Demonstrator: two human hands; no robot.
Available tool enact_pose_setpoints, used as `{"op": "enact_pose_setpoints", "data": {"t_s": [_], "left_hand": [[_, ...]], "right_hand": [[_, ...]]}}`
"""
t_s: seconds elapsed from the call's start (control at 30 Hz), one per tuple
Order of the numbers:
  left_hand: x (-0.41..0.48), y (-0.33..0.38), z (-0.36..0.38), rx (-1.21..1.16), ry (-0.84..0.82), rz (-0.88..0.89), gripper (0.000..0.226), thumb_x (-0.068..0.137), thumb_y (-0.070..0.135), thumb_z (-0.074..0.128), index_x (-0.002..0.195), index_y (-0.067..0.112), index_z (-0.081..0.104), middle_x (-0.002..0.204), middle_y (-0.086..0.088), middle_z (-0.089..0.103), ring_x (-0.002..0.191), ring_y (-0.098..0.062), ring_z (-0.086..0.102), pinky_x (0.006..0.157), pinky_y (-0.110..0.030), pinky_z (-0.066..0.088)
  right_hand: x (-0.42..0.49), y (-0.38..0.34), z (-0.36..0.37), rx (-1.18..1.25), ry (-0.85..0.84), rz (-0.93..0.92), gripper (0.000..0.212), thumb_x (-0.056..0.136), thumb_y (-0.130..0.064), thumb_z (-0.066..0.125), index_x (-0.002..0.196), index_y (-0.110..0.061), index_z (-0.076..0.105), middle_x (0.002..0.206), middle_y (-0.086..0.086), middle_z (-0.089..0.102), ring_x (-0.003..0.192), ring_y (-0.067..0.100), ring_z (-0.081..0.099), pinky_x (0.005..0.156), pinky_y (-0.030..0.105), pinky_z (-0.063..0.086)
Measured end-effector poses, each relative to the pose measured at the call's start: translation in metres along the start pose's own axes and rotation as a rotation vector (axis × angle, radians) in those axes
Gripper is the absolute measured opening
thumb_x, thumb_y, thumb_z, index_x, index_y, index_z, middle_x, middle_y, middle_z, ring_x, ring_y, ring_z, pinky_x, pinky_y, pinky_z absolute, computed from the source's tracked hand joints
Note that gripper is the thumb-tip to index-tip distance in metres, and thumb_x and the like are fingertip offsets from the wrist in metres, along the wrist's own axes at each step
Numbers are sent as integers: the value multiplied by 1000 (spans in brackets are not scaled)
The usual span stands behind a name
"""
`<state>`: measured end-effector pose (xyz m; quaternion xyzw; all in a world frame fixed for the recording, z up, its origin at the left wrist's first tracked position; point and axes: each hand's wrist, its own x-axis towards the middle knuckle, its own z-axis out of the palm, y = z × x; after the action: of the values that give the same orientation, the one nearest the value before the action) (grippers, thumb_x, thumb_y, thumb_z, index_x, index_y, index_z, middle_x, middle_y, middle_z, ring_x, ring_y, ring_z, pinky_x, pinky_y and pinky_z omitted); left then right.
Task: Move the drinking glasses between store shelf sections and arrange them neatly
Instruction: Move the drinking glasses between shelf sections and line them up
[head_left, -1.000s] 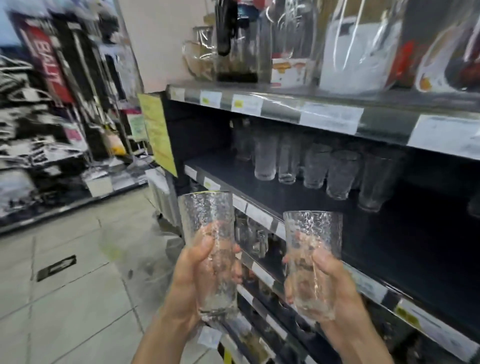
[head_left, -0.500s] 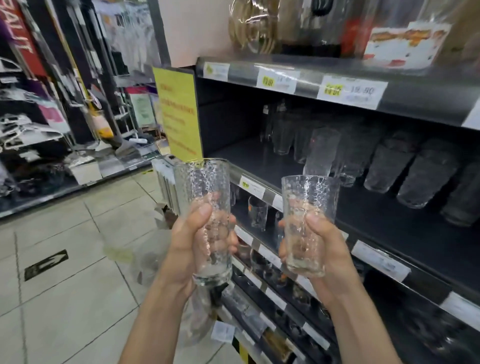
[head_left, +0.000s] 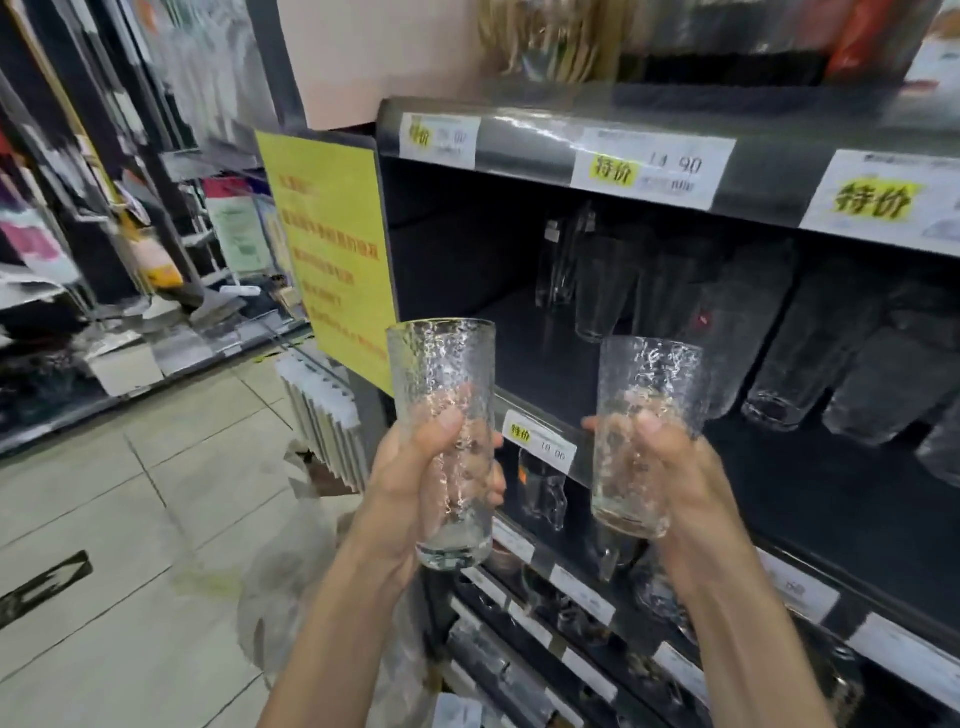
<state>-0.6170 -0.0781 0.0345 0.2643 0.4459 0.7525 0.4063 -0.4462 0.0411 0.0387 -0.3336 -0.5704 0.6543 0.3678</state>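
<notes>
My left hand (head_left: 415, 483) grips a tall clear textured glass (head_left: 441, 374) upright, in front of the left end of the dark shelf (head_left: 831, 519). My right hand (head_left: 675, 478) holds a second textured glass (head_left: 649, 384) upright, just before the shelf's front edge. On that shelf, further back and to the right, stand several clear glasses (head_left: 800, 343) in a row. The shelf's left part, behind the held glasses, is bare.
The shelf above (head_left: 675, 150) carries price labels and blurred goods. A yellow sign (head_left: 332, 249) hangs on the unit's left side. Lower shelves (head_left: 571, 597) hold small glassware. A tiled aisle (head_left: 130, 519) runs to the left, with another rack (head_left: 78, 312) beyond it.
Both hands have risen with their glasses and come closer to the shelf. The view has swung left toward the shelf's left end.
</notes>
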Motion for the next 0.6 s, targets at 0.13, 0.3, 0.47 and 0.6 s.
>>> {"op": "enact_pose_setpoints", "data": {"t_s": [0.13, 0.3, 0.47, 0.6], "left_hand": [[46, 4, -7, 88, -43, -35, 77, 61, 50, 82, 121, 9, 56, 90, -13, 70, 61, -25, 64, 55, -34, 56], [94, 4, -11, 115, -99, -66, 95, 54, 57, 86, 125, 4, 51, 87, -12, 70, 61, -24, 65, 57, -35, 57], [131, -2, -7, 130, -173, -113, 124, 44, 66, 86, 129, -13, 45, 77, -11, 70, 57, -24, 65, 54, -33, 55], [155, -6, -1, 124, -263, -143, 115, 49, 63, 86, 128, -11, 48, 80, -13, 70, 59, -25, 66, 54, -33, 55]], "right_hand": [[37, 1, 5, 8, 59, -62, 53, 72, -57, 76, 118, -35, 63, 117, -22, 66, 96, -15, 62, 67, 12, 53], [72, -3, 5, -48, 221, -93, 49, 67, -37, 80, 113, -32, 62, 90, -18, 71, 77, -9, 67, 68, 27, 59], [89, 7, 5, -213, 400, -90, 47, 69, -30, 88, 106, -37, 61, 94, -26, 71, 86, -8, 66, 73, 18, 47], [100, 16, 12, -318, 554, -66, 48, 67, -32, 91, 99, -36, 56, 97, -16, 70, 91, -1, 65, 76, 20, 51]]}}
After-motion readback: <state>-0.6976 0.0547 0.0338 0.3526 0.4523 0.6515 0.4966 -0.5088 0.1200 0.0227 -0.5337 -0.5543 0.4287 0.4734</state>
